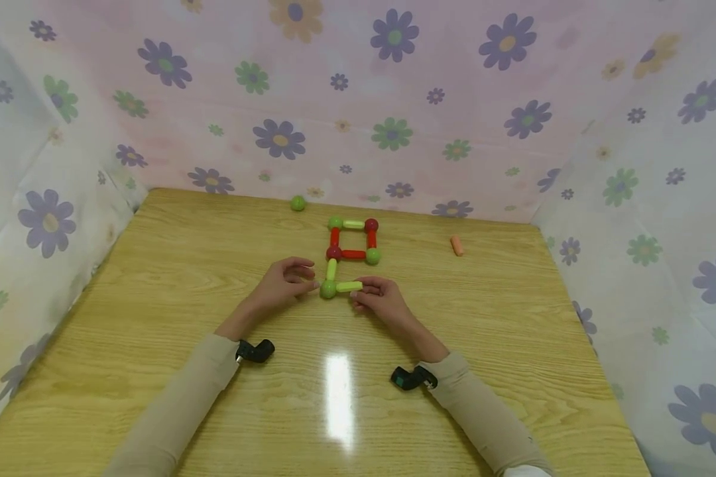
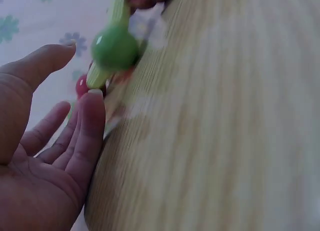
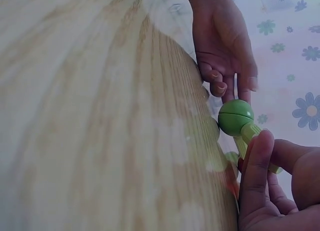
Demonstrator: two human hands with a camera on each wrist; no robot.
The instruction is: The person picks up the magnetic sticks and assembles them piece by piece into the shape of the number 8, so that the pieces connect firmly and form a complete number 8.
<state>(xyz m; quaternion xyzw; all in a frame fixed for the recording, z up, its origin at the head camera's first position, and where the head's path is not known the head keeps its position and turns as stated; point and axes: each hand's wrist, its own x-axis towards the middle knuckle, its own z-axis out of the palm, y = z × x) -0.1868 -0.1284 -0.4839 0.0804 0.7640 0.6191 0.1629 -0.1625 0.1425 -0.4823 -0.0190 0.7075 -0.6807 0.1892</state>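
On the table lies a square of toy rods and balls, with a red rod (image 1: pixel 353 254) along its near side. From its near-left dark red ball (image 1: pixel 334 254), a light green rod (image 1: pixel 331 269) runs toward me to a green ball (image 1: pixel 328 289). A second light green rod (image 1: pixel 350 286) sticks out rightward from that green ball. My right hand (image 1: pixel 384 301) pinches this rod's free end between thumb and fingers, as the right wrist view also shows. Just left of the green ball, my left hand (image 1: pixel 280 285) has thumb and fingers apart, holding nothing.
A loose green ball (image 1: pixel 298 203) lies near the table's back edge. Farther right is a loose orange rod (image 1: pixel 457 246). Flowered cloth (image 1: pixel 334 106) hangs behind the table and at both sides.
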